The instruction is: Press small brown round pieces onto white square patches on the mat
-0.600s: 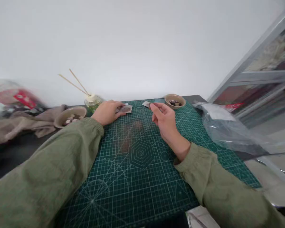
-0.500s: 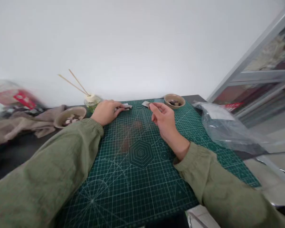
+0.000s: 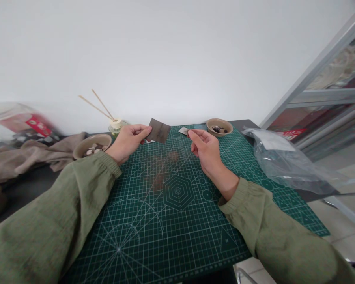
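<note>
Both forearms extend forward from the lower corners of the view, each in a green sleeve gathered at the wrist. The left hand (image 3: 127, 140) is raised, palm turned inward, thumb and fingers (image 3: 144, 132) pinched together at the tips. The right hand (image 3: 205, 150) is raised opposite it, wrist bent upward, its fingers (image 3: 195, 136) curled toward the thumb. The hands are apart.

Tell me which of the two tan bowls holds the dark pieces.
The small tan bowl at the green cutting mat's far right corner, beyond the right hand. The larger tan bowl left of the left hand holds pale pieces.
</note>
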Demonstrator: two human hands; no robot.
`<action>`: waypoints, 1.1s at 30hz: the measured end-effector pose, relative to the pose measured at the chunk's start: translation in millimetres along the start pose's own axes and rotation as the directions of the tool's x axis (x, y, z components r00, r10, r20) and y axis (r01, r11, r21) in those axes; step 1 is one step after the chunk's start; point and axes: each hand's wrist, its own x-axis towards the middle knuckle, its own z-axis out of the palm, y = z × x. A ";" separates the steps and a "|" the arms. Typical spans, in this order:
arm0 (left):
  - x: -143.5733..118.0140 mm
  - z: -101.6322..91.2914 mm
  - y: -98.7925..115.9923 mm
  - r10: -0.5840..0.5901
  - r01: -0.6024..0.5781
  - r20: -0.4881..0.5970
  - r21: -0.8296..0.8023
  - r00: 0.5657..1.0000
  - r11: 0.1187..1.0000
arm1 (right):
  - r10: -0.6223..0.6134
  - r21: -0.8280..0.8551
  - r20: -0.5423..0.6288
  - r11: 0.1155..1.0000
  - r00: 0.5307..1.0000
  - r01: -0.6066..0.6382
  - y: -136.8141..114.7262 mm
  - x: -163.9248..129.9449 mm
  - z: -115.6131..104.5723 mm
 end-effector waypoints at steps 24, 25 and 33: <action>16.2 -3.7 -13.4 0.013 -0.070 0.179 0.315 0.984 0.946 | -0.014 -0.021 0.001 1.000 1.000 0.014 2.3 1.7 1.1; 13.9 -4.4 -12.7 -0.013 -0.039 0.184 0.276 0.983 0.960 | -0.014 -0.021 0.003 1.000 1.000 0.014 2.4 1.7 0.9; -6.0 -12.4 2.6 -0.037 0.024 0.234 0.059 0.972 0.998 | -0.015 -0.022 0.017 1.000 1.000 0.016 1.1 0.0 -0.2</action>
